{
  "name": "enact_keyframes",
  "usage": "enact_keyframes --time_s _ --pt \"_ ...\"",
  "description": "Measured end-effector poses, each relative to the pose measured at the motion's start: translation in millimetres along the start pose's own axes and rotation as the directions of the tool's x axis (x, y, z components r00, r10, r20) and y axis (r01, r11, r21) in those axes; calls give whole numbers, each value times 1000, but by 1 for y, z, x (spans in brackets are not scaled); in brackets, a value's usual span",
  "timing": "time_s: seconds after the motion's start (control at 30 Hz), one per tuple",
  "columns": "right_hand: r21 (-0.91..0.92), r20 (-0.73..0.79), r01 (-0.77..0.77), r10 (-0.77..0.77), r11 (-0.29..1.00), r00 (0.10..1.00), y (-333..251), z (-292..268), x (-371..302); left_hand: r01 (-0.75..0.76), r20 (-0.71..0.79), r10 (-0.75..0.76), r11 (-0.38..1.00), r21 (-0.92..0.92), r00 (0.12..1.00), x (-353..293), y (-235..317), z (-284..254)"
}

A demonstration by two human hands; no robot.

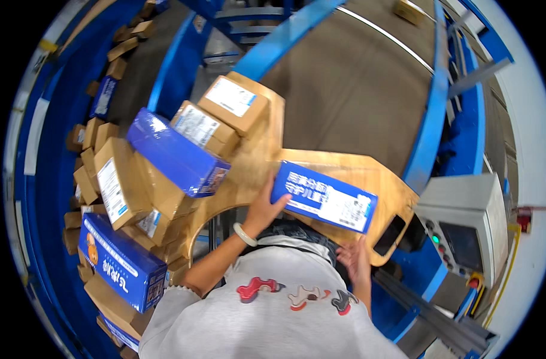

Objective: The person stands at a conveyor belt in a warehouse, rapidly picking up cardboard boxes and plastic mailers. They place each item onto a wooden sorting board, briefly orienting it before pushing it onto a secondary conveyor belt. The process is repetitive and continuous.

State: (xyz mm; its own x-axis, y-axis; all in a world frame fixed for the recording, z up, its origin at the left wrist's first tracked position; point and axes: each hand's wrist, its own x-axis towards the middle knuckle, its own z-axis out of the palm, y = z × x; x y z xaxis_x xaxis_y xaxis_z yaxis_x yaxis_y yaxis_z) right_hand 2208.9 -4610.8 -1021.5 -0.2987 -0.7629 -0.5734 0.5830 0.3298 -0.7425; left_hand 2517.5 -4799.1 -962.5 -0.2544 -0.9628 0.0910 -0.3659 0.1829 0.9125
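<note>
A long blue box (303, 190) with a white label on its right part lies slantwise over the wooden worktop (345, 160). My left hand (266, 206), with a white bracelet at the wrist, grips its left end, thumb on the top face. Just below the box's near right corner is my right hand (355, 261). Its fingers are loosely bent and apart, and it holds nothing; whether a fingertip touches the corner I cannot tell.
Left of me are piled cardboard boxes (234, 105), a purple-blue box (174, 149) and a printed blue box (120, 257). Ahead is a blue-railed conveyor belt (351, 78). A grey control cabinet (464, 221) stands right. The worktop has a slot (388, 235) near its right edge.
</note>
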Motion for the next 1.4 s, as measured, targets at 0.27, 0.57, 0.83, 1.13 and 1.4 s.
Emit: enact_keyframes --time_s 0.27,0.57,0.83,1.13,1.4 --pt "101 151 247 -260 964 954 -19 142 94 -142 -123 117 966 -218 985 -1 -19 33" --pt "-308 610 76 136 948 780 -63 297 108 -127 -47 119 886 -446 992 -70 46 -49" --pt "-256 782 -582 519 772 344 17 395 -3 -363 -425 170 828 -427 889 -133 50 -99" --pt "-104 862 -302 237 948 448 -5 337 -46 -571 -839 416 805 161 350 -165 82 -163" --pt "-22 716 622 -422 783 557 -80 150 -43 -359 -584 168 905 -229 794 -122 100 -124"
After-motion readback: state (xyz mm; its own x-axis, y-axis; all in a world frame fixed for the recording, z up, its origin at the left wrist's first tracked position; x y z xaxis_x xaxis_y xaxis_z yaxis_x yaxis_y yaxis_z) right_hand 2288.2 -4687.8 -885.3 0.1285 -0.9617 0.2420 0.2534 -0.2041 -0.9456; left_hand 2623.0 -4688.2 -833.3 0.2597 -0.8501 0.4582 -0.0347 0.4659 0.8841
